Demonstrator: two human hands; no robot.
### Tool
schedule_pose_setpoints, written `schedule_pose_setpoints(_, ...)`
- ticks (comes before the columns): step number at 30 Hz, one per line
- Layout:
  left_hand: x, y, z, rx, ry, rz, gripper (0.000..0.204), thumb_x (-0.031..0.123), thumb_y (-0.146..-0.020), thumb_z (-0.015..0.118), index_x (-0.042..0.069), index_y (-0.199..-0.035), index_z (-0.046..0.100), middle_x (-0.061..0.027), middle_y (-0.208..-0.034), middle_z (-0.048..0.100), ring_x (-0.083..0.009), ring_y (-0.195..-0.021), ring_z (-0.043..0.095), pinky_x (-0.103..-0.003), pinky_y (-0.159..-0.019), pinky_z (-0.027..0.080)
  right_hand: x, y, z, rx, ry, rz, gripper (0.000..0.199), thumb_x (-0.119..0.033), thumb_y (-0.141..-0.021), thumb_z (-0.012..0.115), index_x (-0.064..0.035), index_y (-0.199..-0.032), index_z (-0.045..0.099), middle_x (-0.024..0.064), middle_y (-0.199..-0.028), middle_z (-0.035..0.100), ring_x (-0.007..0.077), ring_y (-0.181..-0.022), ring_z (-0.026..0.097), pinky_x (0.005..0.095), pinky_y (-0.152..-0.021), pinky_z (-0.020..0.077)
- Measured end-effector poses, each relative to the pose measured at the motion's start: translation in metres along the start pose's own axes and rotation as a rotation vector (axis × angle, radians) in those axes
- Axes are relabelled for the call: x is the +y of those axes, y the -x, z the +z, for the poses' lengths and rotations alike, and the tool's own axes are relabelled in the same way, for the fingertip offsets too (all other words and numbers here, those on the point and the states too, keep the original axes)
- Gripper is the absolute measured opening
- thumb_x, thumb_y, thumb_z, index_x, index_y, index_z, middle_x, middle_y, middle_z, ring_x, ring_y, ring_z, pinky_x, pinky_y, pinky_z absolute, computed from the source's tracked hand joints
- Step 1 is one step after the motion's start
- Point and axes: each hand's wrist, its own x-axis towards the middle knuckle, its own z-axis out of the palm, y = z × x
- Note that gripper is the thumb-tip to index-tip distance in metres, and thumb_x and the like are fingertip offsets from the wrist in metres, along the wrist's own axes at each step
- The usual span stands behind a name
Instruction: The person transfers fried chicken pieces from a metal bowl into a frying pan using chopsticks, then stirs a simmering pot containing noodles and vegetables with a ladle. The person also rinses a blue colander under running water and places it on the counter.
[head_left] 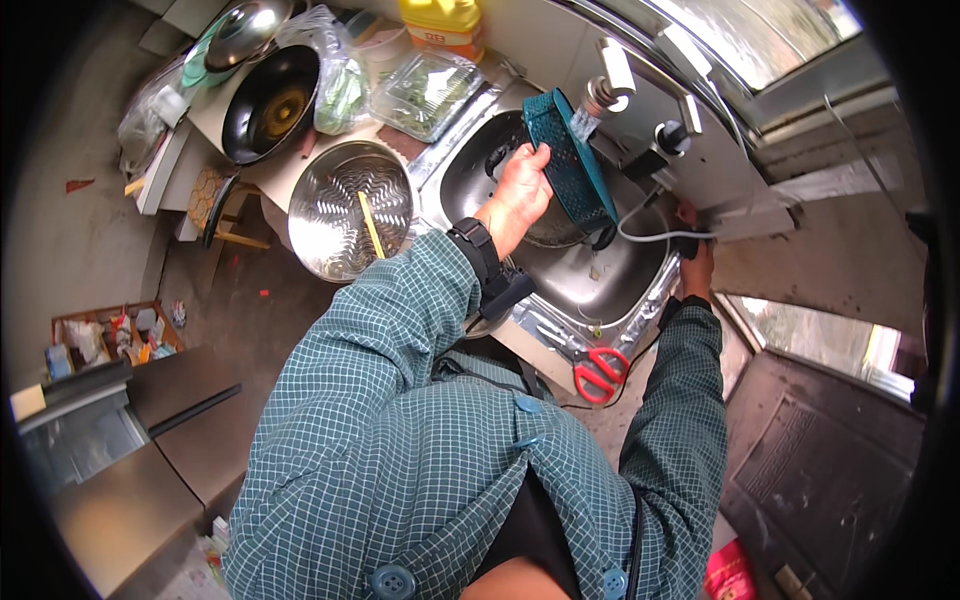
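Observation:
My left hand (522, 192) is closed on the near rim of a teal perforated basket (568, 165), thumb on top. Tipped on its side, the basket is held over the steel sink (590, 285), just below the faucet (598, 95). Part of a round metal vessel shows beneath it in the sink, mostly hidden. My right hand (697, 262) is at the sink's right edge, beside a white cable (650, 237) and a dark object by the wall panel. Its fingers are mostly hidden, so what it holds is unclear. Small food scraps lie on the sink bottom.
Red-handled scissors (600, 374) lie on the sink's front ledge. To the left stand a large steel pot (350, 212) with a yellow stick across it, a black wok (272, 105), a clear box of greens (427, 95) and a yellow jug (443, 25). Plugs and cables hang by the window.

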Motion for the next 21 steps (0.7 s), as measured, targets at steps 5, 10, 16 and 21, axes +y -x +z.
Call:
schedule_pose_setpoints(5,-0.002,0.009,0.008,0.063,0.033,0.051,0.007,0.011,-0.092,0.053,0.007,-0.097,0.051,-0.0037,-0.096,0.059,-0.0177,-0.093,0.055,-0.035,-0.090,0.041,-0.008,-0.004,0.002,-0.117,0.036,0.165,0.048,-0.020,-0.078,0.059,-0.0050,-0.122,0.047,0.0228,-0.112,0.057,0.0416,-0.101,0.056,0.0506,-0.085,0.0458)
schedule_pose_setpoints(10,-0.010,-0.001,-0.007,0.135,-0.005,0.071,0.008,0.013,-0.092,0.053,0.007,-0.097,0.053,-0.0036,-0.096,0.059,-0.0163,-0.094,0.051,-0.033,-0.091,0.036,-0.015,0.029,-0.009,-0.166,-0.088,0.260,0.043,-0.018,-0.070,0.065,0.0015,-0.106,0.052,0.0247,-0.090,0.062,0.0397,-0.089,0.061,0.0452,-0.079,0.0474)
schedule_pose_setpoints(16,0.004,0.008,0.007,0.254,-0.129,0.136,0.017,0.018,-0.094,0.048,0.004,-0.098,0.056,-0.0064,-0.097,0.062,-0.0187,-0.087,0.056,-0.033,-0.085,0.043,-0.146,0.049,-0.070,-0.207,-0.931,0.055,0.042,-0.006,-0.073,0.058,-0.0010,-0.115,0.055,0.0095,-0.102,0.059,0.0142,-0.083,0.055,0.0260,-0.071,0.0454)
schedule_pose_setpoints(21,0.004,-0.004,-0.022,0.345,-0.223,0.144,0.019,0.017,-0.095,0.046,0.002,-0.099,0.058,-0.0063,-0.094,0.062,-0.0196,-0.086,0.058,-0.034,-0.083,0.045,-0.282,0.014,-0.077,-0.084,-0.660,-0.600,0.046,0.006,-0.071,0.049,-0.0062,-0.115,0.057,0.0162,-0.097,0.056,0.0334,-0.096,0.055,0.0363,-0.087,0.0448)
